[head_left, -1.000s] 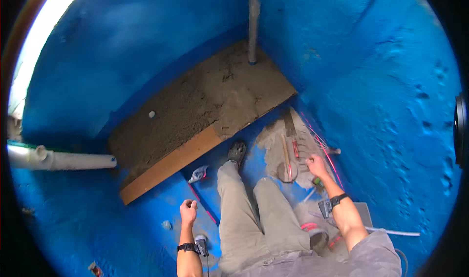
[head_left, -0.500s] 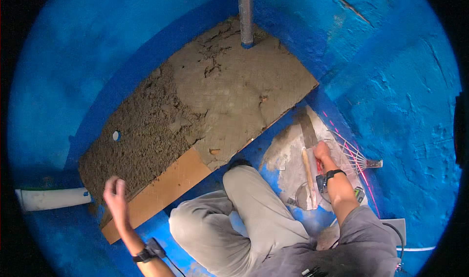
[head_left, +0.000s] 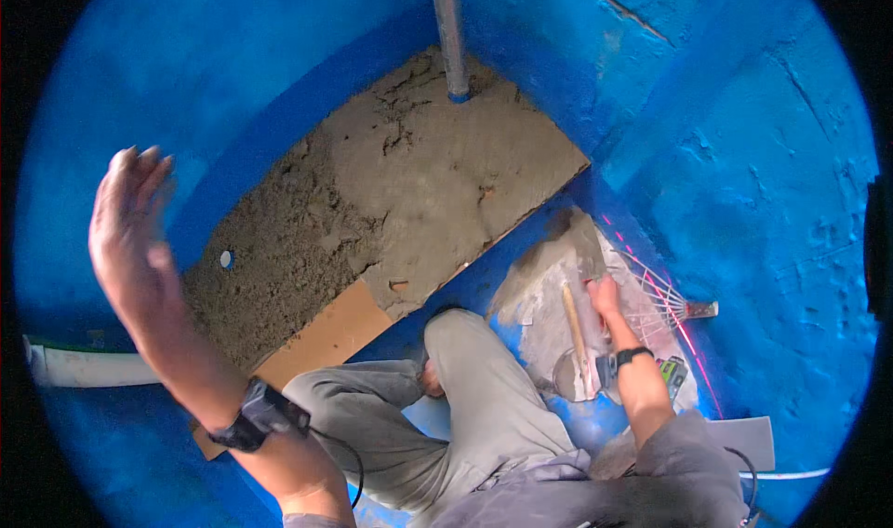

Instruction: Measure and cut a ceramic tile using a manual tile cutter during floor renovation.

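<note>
- left hand: raised, fingers stretched up and close together, slight curl, some blur, nothing in the grasp
- right hand: low, fingers curled narrow at the near end of a flat grey trowel; cannot tell whether they close on its handle, the hand covers that part
- trowel: blade runs out just beyond right fingertips, lying on a pale, mortar-smeared patch
- wooden-handled tool: just left of right fingers, runs back toward the person
- wire rake head: right of right fingers, tines fanned toward them, pink light line running past
- green-and-dark device: nearer the person than right fingers, any print too small to read
- mortar bed: between the two hands, coarse nearer left fingers, smoother nearer right fingers
- white disc: in the coarse part, to the right of and lower than left fingers
- brown board: along the bed's near edge, well apart from both sets of fingers
- upright pipe: far side of the bed, beyond right fingers
- wrist units strapped on both forearms, behind the fingers, markings not legible
</note>
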Tool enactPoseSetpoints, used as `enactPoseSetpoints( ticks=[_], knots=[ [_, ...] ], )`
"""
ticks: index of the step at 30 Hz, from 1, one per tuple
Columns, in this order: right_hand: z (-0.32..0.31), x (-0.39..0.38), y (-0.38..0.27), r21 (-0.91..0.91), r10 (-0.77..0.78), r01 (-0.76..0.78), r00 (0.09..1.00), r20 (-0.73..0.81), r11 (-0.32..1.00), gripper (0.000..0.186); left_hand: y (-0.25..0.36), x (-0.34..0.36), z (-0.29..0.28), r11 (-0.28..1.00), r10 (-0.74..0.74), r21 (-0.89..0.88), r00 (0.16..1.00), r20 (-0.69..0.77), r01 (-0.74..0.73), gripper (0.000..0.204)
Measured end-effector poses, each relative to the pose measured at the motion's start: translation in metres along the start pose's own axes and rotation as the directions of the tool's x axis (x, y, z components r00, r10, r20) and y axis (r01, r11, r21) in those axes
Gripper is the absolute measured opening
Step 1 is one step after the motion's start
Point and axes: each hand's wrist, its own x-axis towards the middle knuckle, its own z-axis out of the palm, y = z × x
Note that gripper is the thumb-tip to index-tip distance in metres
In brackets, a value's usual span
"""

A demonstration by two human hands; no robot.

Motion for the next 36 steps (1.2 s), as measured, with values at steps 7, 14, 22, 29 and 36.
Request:
enactPoseSetpoints(
  ticks=[7,14,22,29,36],
  knots=[
    [-0.125,-0.075,-0.111,0.155,-0.291,0.296,0.955,-0.058,0.942,0.036,-0.062,-0.020,0.034,0.967,-0.254,-0.038,0.965,-0.067,0.252,0.025],
    [-0.143,-0.077,-0.234,-0.175,-0.533,0.562,0.826,0.185,0.809,0.025,-0.072,-0.014,0.038,0.940,-0.310,-0.163,0.949,-0.051,0.298,0.022],
    [-0.141,-0.033,-0.238,-0.535,-0.572,0.594,0.787,0.232,0.600,0.017,-0.071,-0.017,0.010,0.927,-0.323,-0.244,0.936,-0.142,0.283,0.023],
    [-0.143,-0.028,-0.263,-0.507,-0.590,0.607,0.777,0.219,0.612,0.021,-0.076,-0.010,-0.016,0.924,-0.303,-0.289,0.940,-0.157,0.250,0.022],
    [-0.155,-0.001,-0.257,-0.503,-0.506,0.526,0.841,0.189,0.686,0.025,-0.077,-0.011,-0.011,0.914,-0.322,-0.315,0.929,-0.184,0.254,0.024]
  ],
)
